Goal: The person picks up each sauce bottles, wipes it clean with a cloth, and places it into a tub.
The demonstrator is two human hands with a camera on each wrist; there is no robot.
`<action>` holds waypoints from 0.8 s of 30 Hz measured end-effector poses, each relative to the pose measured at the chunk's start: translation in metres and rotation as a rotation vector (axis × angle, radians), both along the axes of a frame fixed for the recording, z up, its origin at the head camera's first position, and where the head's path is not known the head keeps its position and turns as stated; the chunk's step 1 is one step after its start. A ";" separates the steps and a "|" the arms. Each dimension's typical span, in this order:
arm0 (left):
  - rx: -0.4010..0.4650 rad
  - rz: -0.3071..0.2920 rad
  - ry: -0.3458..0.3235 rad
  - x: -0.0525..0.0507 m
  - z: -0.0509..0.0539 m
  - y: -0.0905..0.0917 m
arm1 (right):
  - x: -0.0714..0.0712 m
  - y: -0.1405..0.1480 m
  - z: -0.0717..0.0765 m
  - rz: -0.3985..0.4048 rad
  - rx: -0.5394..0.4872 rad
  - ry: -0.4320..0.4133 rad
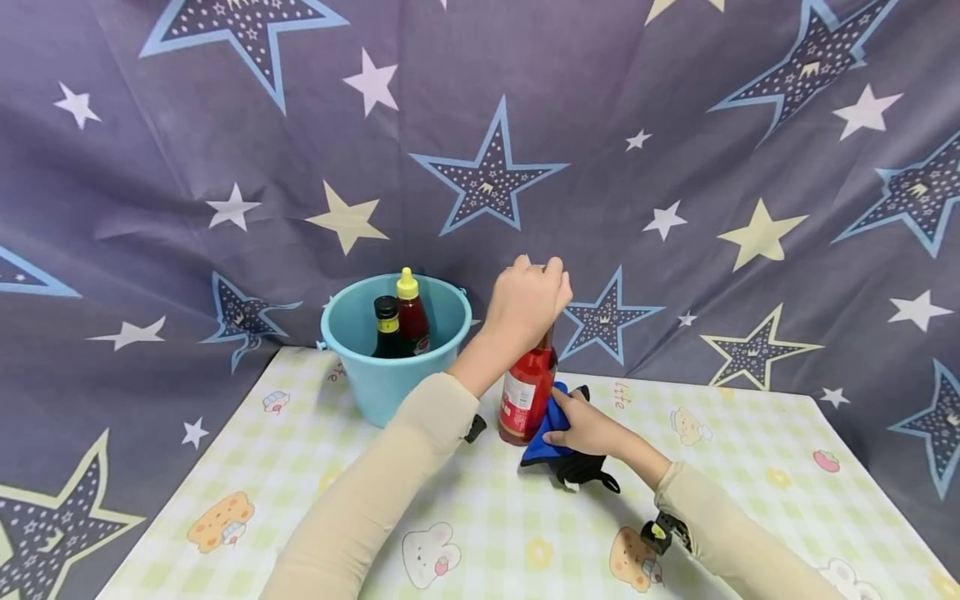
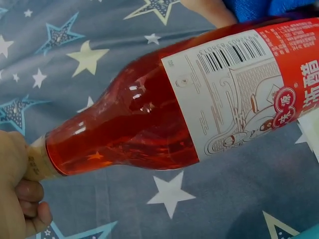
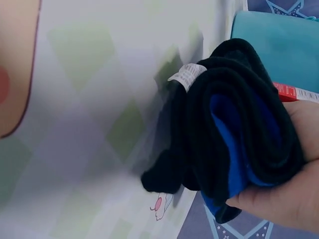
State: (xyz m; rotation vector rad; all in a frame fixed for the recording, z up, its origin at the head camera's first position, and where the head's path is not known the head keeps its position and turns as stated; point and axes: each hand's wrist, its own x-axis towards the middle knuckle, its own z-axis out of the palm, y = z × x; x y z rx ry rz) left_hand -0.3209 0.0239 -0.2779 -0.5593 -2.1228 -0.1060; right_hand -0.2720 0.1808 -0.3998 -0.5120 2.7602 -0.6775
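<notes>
A glass bottle of red vinegar [image 1: 519, 400] with a red and white label [image 2: 229, 94] stands upright on the table. My left hand [image 1: 527, 304] grips it by the neck near the top, fingers curled round the cap area, so the cap is hidden. Against the bottle's lower right side, my right hand [image 1: 588, 423] holds a folded blue cloth with black edging [image 1: 551, 433]. In the right wrist view the cloth [image 3: 239, 129] is bunched in several layers between thumb and fingers, with a white tag [image 3: 188, 75] sticking out.
Left of the bottle stands a light blue bucket [image 1: 367, 379]. Inside it are a dark bottle with a black cap [image 1: 387, 321] and a red sauce bottle with a yellow nozzle [image 1: 408, 300]. A checked tablecloth [image 1: 480, 533] covers the table; a star-patterned curtain [image 1: 600, 167] hangs behind.
</notes>
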 end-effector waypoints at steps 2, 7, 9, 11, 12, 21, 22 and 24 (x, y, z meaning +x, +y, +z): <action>-0.002 -0.029 -0.007 -0.002 -0.001 -0.003 | -0.001 0.001 -0.001 0.001 -0.010 -0.001; -0.025 -0.114 -0.086 -0.005 -0.002 -0.012 | -0.001 0.002 -0.004 0.007 -0.017 -0.029; -0.031 -0.161 -0.127 -0.006 -0.001 -0.016 | -0.002 0.003 -0.005 0.010 -0.012 -0.036; -0.036 -0.205 -0.156 -0.008 0.000 -0.019 | -0.003 0.003 -0.004 0.007 -0.016 -0.045; -0.038 -0.226 -0.165 -0.010 0.001 -0.020 | -0.004 0.003 -0.004 0.007 -0.017 -0.049; -0.007 -0.337 -0.256 -0.017 0.007 -0.030 | -0.014 0.014 0.004 0.062 -0.127 -0.068; -0.004 -0.342 -0.266 -0.018 0.006 -0.030 | -0.014 0.017 0.005 0.067 -0.149 -0.062; 0.003 -0.343 -0.279 -0.018 0.005 -0.030 | -0.015 0.024 0.009 0.074 -0.183 -0.039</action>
